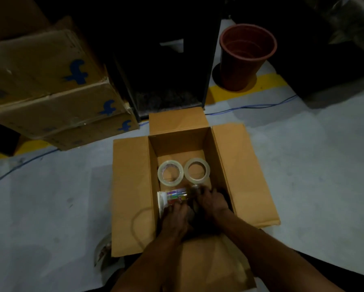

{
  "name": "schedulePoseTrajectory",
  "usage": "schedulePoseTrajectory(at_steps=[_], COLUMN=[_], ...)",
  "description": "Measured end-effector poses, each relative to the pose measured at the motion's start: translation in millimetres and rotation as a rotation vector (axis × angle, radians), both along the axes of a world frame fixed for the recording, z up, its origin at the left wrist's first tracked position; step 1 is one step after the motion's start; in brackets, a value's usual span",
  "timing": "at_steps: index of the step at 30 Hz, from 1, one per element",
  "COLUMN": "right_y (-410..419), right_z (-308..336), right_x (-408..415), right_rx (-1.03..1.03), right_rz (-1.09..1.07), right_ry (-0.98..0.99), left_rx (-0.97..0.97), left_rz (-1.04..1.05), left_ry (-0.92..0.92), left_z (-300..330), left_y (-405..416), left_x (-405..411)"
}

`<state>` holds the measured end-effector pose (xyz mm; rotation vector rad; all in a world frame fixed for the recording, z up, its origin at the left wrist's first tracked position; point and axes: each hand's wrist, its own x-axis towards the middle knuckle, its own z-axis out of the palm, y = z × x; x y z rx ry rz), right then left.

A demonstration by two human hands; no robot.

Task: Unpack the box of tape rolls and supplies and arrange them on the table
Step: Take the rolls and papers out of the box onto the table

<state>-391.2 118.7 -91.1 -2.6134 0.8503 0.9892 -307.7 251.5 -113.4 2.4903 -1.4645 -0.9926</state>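
Warehouse floor: stacked cartons (50, 89), yellow floor stripe (267, 85), painted concrete (314, 165).

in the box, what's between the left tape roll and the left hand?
Head view: a clear packet of colourful items lies between the left tape roll and the left hand, whose fingers reach its near edge.

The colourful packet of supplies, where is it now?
In the head view the colourful packet lies inside the open box, near side, just below the left tape roll, with the left hand at its near edge.
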Motion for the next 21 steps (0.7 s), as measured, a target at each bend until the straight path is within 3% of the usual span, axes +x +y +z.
schedulePoseTrajectory(at_steps=[4,9,14,21], right_y=[-9.7,-19.9,-19.4,-7.7], right_z=[50.2,116.6,187.8,267.1], right_x=[4.5,5.7,6.1,26.1], right_rx=[-0.083,-0.037,0.001,-0.067], right_rz=[0.028,-0.015,-0.092,-0.034], right_ry=[-0.095,-0.178,-0.312,-0.454], left_rx=[0.045,-0.056,-0.150,-0.258], left_rz=[0.011,0.053,-0.010,0.020], left_ry=[0.028,0.035,-0.044,-0.132], left_z=[43.4,101.3,173.4,263.0], left_y=[-13.4,-9.9,-4.0,20.5], left_x=[4.3,16.9,46.2,94.3])
